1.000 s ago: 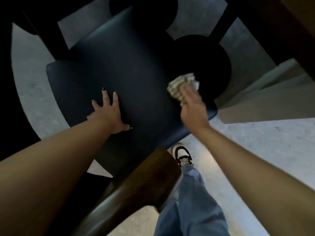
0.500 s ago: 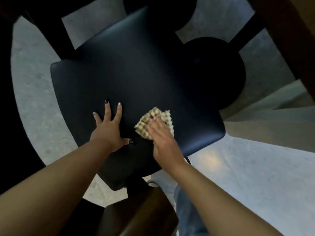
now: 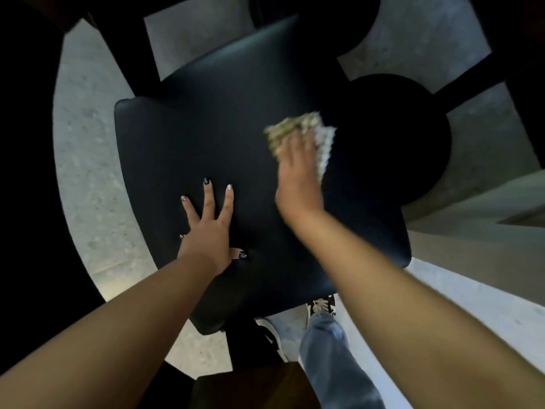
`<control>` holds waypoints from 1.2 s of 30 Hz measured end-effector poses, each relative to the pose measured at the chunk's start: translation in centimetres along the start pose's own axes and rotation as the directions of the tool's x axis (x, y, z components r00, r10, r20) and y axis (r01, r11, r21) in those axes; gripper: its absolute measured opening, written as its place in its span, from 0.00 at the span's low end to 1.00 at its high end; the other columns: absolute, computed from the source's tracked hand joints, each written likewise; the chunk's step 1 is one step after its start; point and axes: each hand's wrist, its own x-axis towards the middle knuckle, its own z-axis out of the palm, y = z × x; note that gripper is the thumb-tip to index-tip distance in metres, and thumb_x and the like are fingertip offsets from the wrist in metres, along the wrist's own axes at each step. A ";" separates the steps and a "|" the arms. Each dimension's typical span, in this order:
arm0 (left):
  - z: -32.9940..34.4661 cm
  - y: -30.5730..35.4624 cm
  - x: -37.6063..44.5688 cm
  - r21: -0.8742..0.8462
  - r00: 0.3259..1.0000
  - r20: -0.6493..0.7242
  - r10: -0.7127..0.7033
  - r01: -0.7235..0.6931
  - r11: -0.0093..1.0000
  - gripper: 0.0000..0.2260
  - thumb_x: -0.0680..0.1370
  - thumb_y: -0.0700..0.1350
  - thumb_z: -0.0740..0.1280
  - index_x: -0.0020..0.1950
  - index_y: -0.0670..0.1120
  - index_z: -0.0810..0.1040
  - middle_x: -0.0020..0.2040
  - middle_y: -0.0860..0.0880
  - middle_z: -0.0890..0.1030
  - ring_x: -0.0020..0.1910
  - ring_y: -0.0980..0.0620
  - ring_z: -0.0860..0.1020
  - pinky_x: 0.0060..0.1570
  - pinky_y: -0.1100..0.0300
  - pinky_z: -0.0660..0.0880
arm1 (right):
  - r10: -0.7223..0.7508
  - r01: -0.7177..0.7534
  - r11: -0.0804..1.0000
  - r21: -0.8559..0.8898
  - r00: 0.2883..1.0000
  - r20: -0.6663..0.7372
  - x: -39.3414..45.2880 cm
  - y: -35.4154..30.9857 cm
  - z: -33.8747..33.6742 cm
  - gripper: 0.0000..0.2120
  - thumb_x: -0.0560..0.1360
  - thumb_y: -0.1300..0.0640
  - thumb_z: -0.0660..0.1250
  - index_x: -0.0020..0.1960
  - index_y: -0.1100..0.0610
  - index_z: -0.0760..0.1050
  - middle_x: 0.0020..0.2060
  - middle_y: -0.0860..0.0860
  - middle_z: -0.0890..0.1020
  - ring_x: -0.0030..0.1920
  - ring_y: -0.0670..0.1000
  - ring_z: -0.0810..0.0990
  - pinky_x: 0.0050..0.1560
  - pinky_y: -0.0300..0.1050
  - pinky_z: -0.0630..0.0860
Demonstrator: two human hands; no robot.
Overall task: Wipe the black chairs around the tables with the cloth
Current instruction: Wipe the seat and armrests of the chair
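A black padded chair seat [image 3: 212, 137] fills the middle of the head view. My left hand [image 3: 208, 224] rests flat on its near left part, fingers spread. My right hand [image 3: 298, 178] presses a crumpled checked cloth [image 3: 298, 129] onto the seat's right side, fingers laid straight over it; the hand and cloth are blurred. Part of the cloth sticks out past my fingertips toward the seat's far right edge.
A round black table base [image 3: 398, 137] sits on the grey floor right of the seat. The chair's brown wooden backrest [image 3: 250, 385] is at the bottom centre. My jeans leg [image 3: 330, 349] and shoe stand beside it. Dark furniture legs cross the top.
My right hand swept the cloth from the seat's near middle, beside my left hand, out to the far right. The left hand stayed planted.
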 end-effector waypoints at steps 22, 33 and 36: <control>0.6 0.6 0.0 0.021 0.998 -0.015 -0.062 0.063 0.998 0.51 0.77 0.48 0.69 0.73 0.58 0.24 0.70 0.51 0.19 0.73 0.33 0.29 0.65 0.33 0.66 | -0.164 0.163 0.978 -0.130 0.986 0.007 14.2 -5.2 -0.3 0.27 0.79 0.65 0.53 0.77 0.62 0.52 0.76 0.59 0.54 0.77 0.58 0.48 0.75 0.50 0.41; -2.0 0.9 -1.6 0.028 0.997 0.058 -0.051 0.049 0.998 0.50 0.76 0.54 0.71 0.77 0.55 0.30 0.76 0.50 0.27 0.77 0.36 0.36 0.69 0.41 0.64 | -0.380 0.353 0.923 0.151 0.897 0.226 -3.3 -0.5 0.2 0.30 0.74 0.74 0.57 0.75 0.62 0.61 0.76 0.55 0.58 0.77 0.54 0.49 0.77 0.47 0.45; -2.8 1.3 -3.6 -0.074 0.993 0.101 -0.053 0.060 0.995 0.43 0.78 0.51 0.68 0.79 0.50 0.37 0.79 0.46 0.34 0.78 0.40 0.44 0.73 0.42 0.60 | -0.172 0.066 0.948 0.311 0.930 0.326 -4.7 0.1 -2.6 0.27 0.73 0.73 0.57 0.71 0.61 0.68 0.73 0.55 0.66 0.75 0.51 0.60 0.72 0.35 0.50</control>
